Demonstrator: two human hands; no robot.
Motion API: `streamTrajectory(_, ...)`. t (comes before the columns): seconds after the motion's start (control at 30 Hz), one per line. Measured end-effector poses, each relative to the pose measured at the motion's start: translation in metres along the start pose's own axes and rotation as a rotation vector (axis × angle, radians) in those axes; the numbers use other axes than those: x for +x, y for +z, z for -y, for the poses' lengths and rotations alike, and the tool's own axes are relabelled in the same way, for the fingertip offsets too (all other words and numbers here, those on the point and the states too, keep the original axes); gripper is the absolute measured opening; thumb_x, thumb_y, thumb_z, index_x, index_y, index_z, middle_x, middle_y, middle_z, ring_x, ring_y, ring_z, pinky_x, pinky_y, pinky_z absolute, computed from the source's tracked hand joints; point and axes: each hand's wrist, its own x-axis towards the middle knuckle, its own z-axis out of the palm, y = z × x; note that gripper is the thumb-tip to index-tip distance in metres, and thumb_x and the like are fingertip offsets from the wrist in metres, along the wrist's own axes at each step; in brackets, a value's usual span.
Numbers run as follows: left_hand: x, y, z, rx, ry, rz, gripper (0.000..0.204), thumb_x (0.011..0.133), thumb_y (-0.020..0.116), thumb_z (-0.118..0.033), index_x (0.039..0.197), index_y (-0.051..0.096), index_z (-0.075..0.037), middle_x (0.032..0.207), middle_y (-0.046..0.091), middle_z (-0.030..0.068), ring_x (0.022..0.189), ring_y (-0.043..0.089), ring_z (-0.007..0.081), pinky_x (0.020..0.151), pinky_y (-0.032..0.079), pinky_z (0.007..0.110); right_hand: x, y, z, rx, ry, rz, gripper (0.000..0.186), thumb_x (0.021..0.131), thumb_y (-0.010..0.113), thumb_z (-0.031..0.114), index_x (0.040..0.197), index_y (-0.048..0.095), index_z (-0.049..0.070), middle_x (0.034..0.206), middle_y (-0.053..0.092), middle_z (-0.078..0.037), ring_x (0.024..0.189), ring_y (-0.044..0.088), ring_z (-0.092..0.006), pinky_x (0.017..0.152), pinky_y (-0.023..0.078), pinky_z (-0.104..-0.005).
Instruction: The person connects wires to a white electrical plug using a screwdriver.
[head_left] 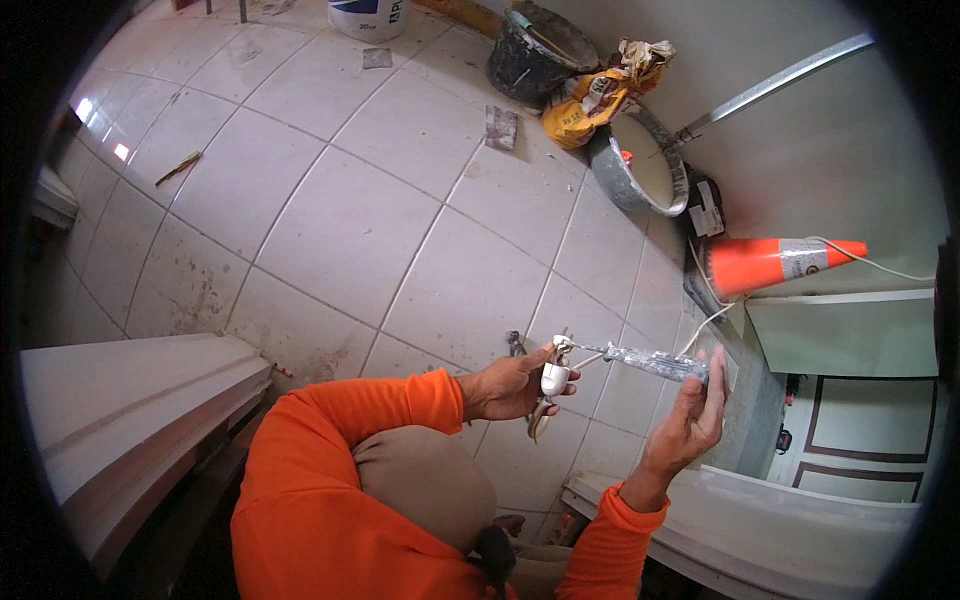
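Note:
My left hand (508, 388) pinches a small white electrical plug (556, 378), its upper end opened up. A screwdriver (655, 362) with a clear, plaster-smeared handle lies across from the right, and its tip meets the opened end. My right hand (692, 415) has the handle's butt between thumb and straightened fingers. A thin white cable (708, 328) comes toward the plug from the right, passing behind the screwdriver. Beside my left hand is a dark metal tool (516, 342), partly covered by the fingers, whose kind I cannot tell.
An orange cone (765, 263) lies on its side at the right, cable around it. Along the wall stand a grey tub (610, 178) of pale mix, a yellow sack (578, 115) and a black bucket (510, 70). A white bucket (368, 18) is farther off on the tiled floor (330, 235).

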Motion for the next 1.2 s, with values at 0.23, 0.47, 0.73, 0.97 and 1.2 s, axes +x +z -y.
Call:
streamTrajectory(0.23,0.003,-0.003,0.001,0.009,-0.004,-0.005,0.038,0.106,0.034,-0.05,0.119,0.043,-0.016,0.123,0.051,0.0084,0.11,0.055,0.0202,0.082,0.051,0.041,0.002,-0.001,0.006,0.096,0.061,0.041,0.038,0.1,0.058,0.008,0.134,0.054,-0.009,0.13,0.059,-0.021,0.115,0.063,-0.0295,0.094,0.054,-0.0384)
streamTrajectory(0.47,0.001,0.0,-0.001,0.006,-0.006,-0.039,0.038,0.106,0.032,-0.049,0.121,0.04,-0.015,0.123,0.051,0.0091,0.11,0.055,0.0208,0.082,0.051,0.041,0.002,-0.005,0.004,0.035,0.129,0.09,0.041,0.099,0.058,0.006,0.136,0.051,-0.01,0.141,0.051,-0.026,0.118,0.062,-0.0309,0.094,0.055,-0.0383)
streamTrajectory(0.73,0.001,0.001,0.001,0.018,-0.004,-0.029,0.039,0.106,0.031,-0.05,0.12,0.039,-0.014,0.123,0.049,0.009,0.108,0.054,0.0207,0.082,0.052,0.041,-0.003,0.003,0.004,0.212,0.126,0.117,0.04,0.099,0.054,0.001,0.136,0.046,-0.011,0.139,0.053,-0.027,0.118,0.063,-0.0327,0.097,0.054,-0.038)
streamTrajectory(0.97,0.004,-0.003,0.002,0.002,0.002,0.008,0.039,0.106,0.029,-0.05,0.121,0.042,-0.016,0.124,0.051,0.008,0.11,0.054,0.0204,0.083,0.053,0.042,-0.01,0.01,0.0,0.25,0.119,-0.024,0.042,0.102,0.053,0.007,0.138,0.037,-0.007,0.133,0.054,-0.03,0.115,0.064,-0.0356,0.095,0.055,-0.0408)
streamTrajectory(1.2,0.0,0.008,-0.007,-0.003,0.082,-0.074,0.044,0.107,0.022,-0.05,0.127,0.04,-0.016,0.124,0.05,0.0097,0.112,0.053,0.0228,0.089,0.054,0.046,-0.008,-0.001,0.009,0.478,0.031,-0.151,0.039,0.101,0.05,0.021,0.128,0.044,-0.006,0.106,0.058,-0.018,0.084,0.063,-0.0248,0.09,0.058,-0.0432)
